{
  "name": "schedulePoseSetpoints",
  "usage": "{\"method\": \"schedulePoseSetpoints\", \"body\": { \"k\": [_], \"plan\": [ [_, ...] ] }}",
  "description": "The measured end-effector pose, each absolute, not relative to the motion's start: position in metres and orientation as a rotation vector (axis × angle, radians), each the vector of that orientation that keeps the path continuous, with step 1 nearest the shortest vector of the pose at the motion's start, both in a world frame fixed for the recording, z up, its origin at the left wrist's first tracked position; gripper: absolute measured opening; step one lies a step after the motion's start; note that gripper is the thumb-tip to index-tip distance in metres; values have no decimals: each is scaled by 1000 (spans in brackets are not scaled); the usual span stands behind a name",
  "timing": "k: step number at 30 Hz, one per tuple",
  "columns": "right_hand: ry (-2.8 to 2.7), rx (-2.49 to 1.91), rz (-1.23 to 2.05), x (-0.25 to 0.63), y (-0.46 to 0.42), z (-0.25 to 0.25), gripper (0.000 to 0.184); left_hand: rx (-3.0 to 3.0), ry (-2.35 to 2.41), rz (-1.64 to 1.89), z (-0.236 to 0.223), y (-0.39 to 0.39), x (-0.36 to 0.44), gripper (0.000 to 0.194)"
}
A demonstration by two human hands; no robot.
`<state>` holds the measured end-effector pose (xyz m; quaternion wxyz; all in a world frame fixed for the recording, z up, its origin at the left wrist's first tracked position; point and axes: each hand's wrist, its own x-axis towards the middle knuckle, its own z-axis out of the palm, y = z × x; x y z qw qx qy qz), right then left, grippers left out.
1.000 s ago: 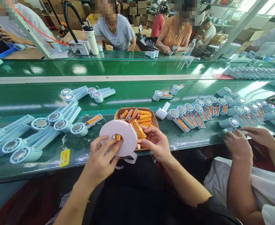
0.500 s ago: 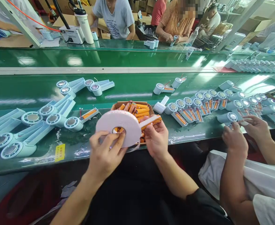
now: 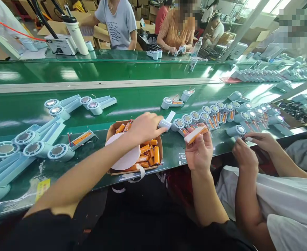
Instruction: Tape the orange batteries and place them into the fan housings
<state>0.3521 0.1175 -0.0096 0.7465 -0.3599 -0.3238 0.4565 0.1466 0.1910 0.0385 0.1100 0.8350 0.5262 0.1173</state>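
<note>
My left hand [image 3: 144,127] stretches across the cardboard box [image 3: 111,130] of orange batteries [image 3: 149,155] and closes its fingers on a pale blue fan housing [image 3: 166,122] lying on the green belt. My right hand [image 3: 199,150] is raised in front of me, pinching an orange battery with white foam tape [image 3: 195,134] stuck along it. The white tape roll [image 3: 124,158] lies flat in the box on top of the batteries, with a loose tail hanging over the box's front edge.
Several pale blue fan housings [image 3: 33,148] lie on the belt at left, and a row with orange batteries fitted [image 3: 216,115] at right. A neighbour's two hands [image 3: 250,148] work at my right. More people sit across the belt [image 3: 132,101].
My left hand let go of the tape roll, which now lies in the box, and reached right to a fan housing. My right hand pulled away rightward with the taped battery.
</note>
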Motion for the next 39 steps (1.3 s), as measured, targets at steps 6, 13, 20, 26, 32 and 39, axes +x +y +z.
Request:
{"method": "schedulePoseSetpoints", "body": {
  "k": [6,13,20,26,32,39],
  "plan": [
    [-624,-878,1035,389,122,2,45,2266,1519,-174,24,275,232,59],
    [-735,-951,916,416,133,-11,50,2513,1399,-91,26,312,162,63],
    [-1077,-898,1009,362,210,17,41,2662,1381,-327,19,348,72,43],
    [-1508,-991,970,308,295,9,40,2530,1360,-352,-3,361,86,14],
    [-1965,-1193,677,305,330,-12,40,2387,1311,-206,-4,364,94,27],
    [-2247,-1227,539,308,321,-20,35,2262,1425,-135,-6,367,110,34]
  ]
}}
